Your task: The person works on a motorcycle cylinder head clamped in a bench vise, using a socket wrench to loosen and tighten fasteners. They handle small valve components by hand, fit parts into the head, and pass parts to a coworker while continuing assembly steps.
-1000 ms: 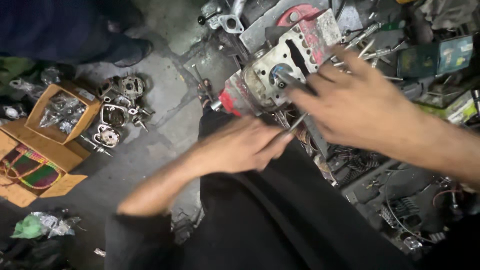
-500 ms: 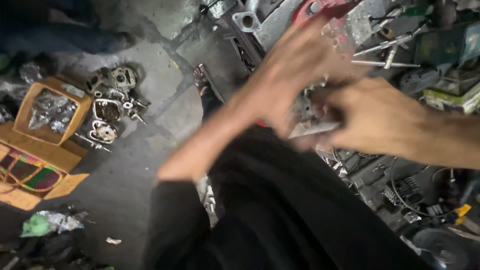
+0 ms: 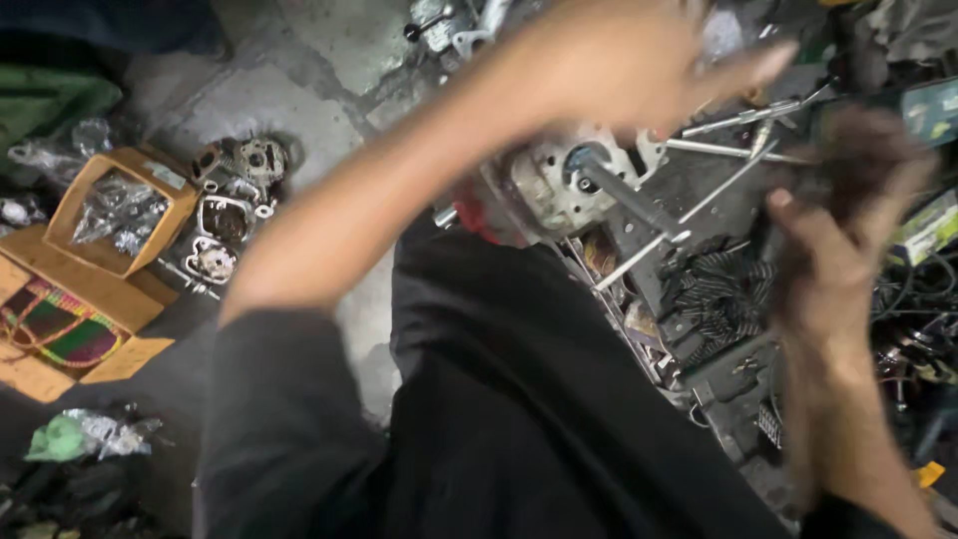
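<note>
The left hand (image 3: 639, 60) is raised high at the top centre of the frame, above the grey cast-metal engine block with a round bore (image 3: 564, 180), and it touches nothing that shows; motion smears it, so whether its fingers are spread or pressed together cannot be told, though one finger seems to jut toward the upper right. The right hand (image 3: 848, 210) hangs at the right of the frame over a heap of dark coiled springs (image 3: 723, 294), also blurred; its fingers look curled, but whether they pinch something is not clear. The engine block sits just above the person's black-clothed lap (image 3: 519, 399), seemingly propped close so both hands can get at it, and a dark metal rod (image 3: 629, 200) sticks out of its bore toward the lower right. Thin silvery rods (image 3: 738, 120) lie crossed beside it at the upper right. At the left of the frame, on the grey concrete floor (image 3: 249, 100), lie small grey engine castings (image 3: 225, 215) next to an open brown cardboard box holding a clear plastic bag (image 3: 115, 210). The left forearm hides part of the block, and the right edge is too dark and cluttered to sort out.
</note>
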The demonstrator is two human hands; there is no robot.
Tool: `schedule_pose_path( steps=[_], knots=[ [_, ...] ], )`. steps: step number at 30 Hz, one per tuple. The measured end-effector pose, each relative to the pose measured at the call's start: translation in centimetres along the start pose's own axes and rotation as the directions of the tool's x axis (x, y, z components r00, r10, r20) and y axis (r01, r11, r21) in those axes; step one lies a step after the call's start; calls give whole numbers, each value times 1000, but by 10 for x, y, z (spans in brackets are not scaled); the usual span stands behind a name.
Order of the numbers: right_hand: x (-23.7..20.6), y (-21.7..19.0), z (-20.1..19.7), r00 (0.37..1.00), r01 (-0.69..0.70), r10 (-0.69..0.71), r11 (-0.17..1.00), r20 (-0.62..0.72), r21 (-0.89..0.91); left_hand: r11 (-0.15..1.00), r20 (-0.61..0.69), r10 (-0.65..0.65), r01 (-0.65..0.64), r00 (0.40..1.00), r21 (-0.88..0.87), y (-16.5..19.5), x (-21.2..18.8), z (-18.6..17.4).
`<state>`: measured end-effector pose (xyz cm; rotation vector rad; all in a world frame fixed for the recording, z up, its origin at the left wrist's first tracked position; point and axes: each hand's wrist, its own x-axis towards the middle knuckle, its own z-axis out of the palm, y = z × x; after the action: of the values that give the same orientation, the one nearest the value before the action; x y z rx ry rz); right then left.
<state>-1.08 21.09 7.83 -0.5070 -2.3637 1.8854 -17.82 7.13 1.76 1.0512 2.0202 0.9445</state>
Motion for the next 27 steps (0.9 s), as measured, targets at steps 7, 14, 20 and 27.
schedule_pose_path(
  steps=[7, 14, 20, 27],
  knots=[
    [30, -39, 29, 451, 892, 310, -151, 837, -425, 990, 157, 87, -69, 984, -120, -1, -124, 106],
    [54, -14, 74, 350, 855, 766, -27, 539, -517, 902, -705, 265, -427, 658, -59, -47, -132, 168],
    [53, 8, 60, 428, 548, 811, 117, 398, -828, 733, -816, 459, -668, 351, 125, -82, -76, 119],
    [25, 24, 46, 620, -783, 762, 585, 189, 212, 918, 267, 381, -328, 885, -225, -30, 103, 39]
  ],
)
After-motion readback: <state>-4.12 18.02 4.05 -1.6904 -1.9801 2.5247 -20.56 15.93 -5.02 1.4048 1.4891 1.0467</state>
